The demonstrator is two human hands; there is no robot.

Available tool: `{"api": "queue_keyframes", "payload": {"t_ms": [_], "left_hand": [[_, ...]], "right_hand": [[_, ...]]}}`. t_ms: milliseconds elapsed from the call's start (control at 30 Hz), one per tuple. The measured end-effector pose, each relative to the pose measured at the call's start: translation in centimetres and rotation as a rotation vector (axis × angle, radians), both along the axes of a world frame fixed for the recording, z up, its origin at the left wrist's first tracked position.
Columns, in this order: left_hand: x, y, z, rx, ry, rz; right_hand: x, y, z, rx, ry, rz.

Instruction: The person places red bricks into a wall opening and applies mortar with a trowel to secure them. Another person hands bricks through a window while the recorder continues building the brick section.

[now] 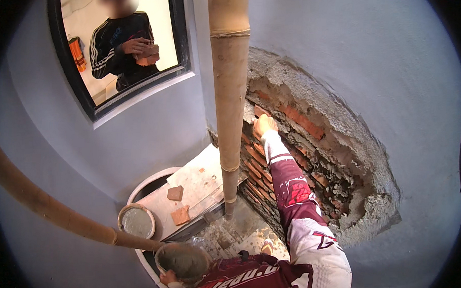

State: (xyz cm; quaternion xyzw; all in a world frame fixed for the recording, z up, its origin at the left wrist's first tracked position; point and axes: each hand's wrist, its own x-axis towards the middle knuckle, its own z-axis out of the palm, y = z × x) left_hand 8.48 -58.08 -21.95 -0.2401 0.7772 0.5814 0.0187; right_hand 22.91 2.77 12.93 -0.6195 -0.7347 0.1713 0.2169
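Note:
My right arm stretches out to a broken patch of wall (307,152), where brick courses and rough mortar show inside the grey plaster. There my right hand (265,126) is closed at the edge of a small orange brick piece (261,111), set against the upper left of the opening. My fingertips are partly hidden. Low in the view, my left hand (168,277) grips the side of a round bucket (160,251) holding wet grey mortar (187,261).
A bamboo pole (227,82) stands upright before the wall; another bamboo pole (57,213) crosses at left. On a board (206,168) lie brick pieces (180,215), beside a smaller mortar bucket (136,222). Through the window opening (184,72), another person (124,41) holds bricks.

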Motion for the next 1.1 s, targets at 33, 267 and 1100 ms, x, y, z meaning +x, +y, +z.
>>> {"api": "queue_keyframes", "payload": {"t_ms": [33, 267, 1100], "left_hand": [[0.2, 0.8, 1.0, -0.022, -0.014, 0.045], [-1.1, 0.9, -2.2, 0.029, 0.040, -0.047], [1.1, 3.8, 1.3, -0.001, -0.138, -0.089]], "right_hand": [[0.0, -0.3, -0.2, 0.015, 0.006, -0.009], [1.1, -1.2, -1.9, 0.103, 0.107, -0.025], [5.3, -2.9, -7.6, 0.019, 0.286, 0.121]]}}
